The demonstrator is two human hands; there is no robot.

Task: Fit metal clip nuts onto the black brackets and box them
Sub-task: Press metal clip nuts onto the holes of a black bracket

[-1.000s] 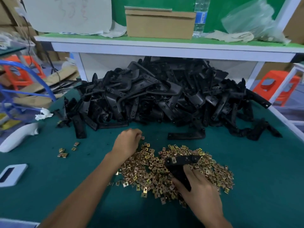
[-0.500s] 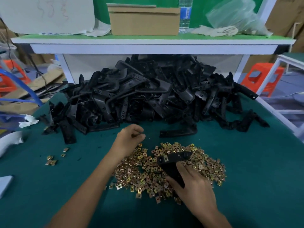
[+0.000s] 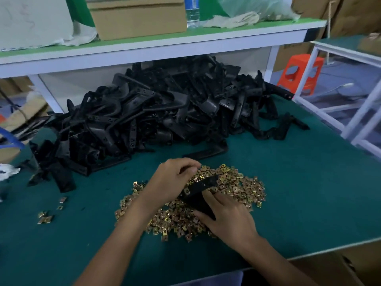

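A heap of gold clip nuts [image 3: 237, 188] lies on the green table in front of me. My right hand [image 3: 226, 217] grips a black bracket [image 3: 201, 189] over the heap, its far end pointing up and right. A clip nut [image 3: 187, 191] sits on the bracket's left edge. My left hand [image 3: 173, 180] hovers just left of the bracket with fingers curled, thumb and forefinger pinched together at the bracket's upper edge; what they pinch is hidden. A big pile of black brackets [image 3: 160, 114] fills the back of the table under the shelf.
A white shelf [image 3: 165, 46] overhangs the bracket pile, carrying a cardboard box [image 3: 138, 17] and a bottle [image 3: 191, 11]. A few stray clip nuts [image 3: 45, 216] lie at the left. An open cardboard box [image 3: 340, 263] stands at the table's near right corner. An orange stool [image 3: 299, 73] is at right.
My left hand has moved right from the heap's far edge to the bracket. The view has shifted left, and a clip nut now sits on the bracket's left edge.
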